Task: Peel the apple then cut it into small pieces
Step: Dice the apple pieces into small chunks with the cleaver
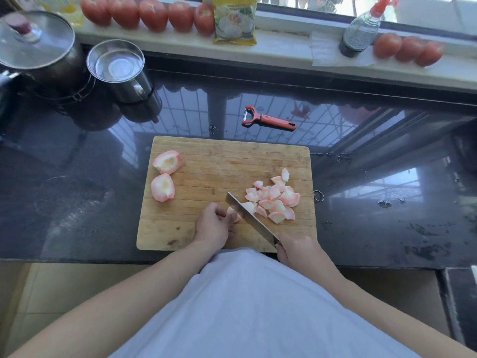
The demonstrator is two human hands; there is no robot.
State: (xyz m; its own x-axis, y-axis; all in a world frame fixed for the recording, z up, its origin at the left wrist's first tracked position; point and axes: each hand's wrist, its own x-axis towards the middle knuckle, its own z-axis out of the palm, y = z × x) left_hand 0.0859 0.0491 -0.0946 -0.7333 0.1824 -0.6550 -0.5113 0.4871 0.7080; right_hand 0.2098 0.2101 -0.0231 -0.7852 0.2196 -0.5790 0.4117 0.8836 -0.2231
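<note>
A wooden cutting board [206,156] lies on the dark counter. Two peeled, pinkish apple quarters [167,161] [162,187] sit at its left side. A heap of several small cut pieces [273,200] lies at the right. My left hand [214,226] pinches a small apple piece [233,215] near the board's front. My right hand [299,250] grips the handle of a knife [249,217], whose blade slants across the board right beside that piece, between it and the heap.
A red peeler [268,120] lies on the counter behind the board. A steel mug [120,69] and a lidded pot [38,47] stand at the back left. Tomatoes [152,15], a yellow packet [235,19] and a spray bottle [361,32] line the windowsill.
</note>
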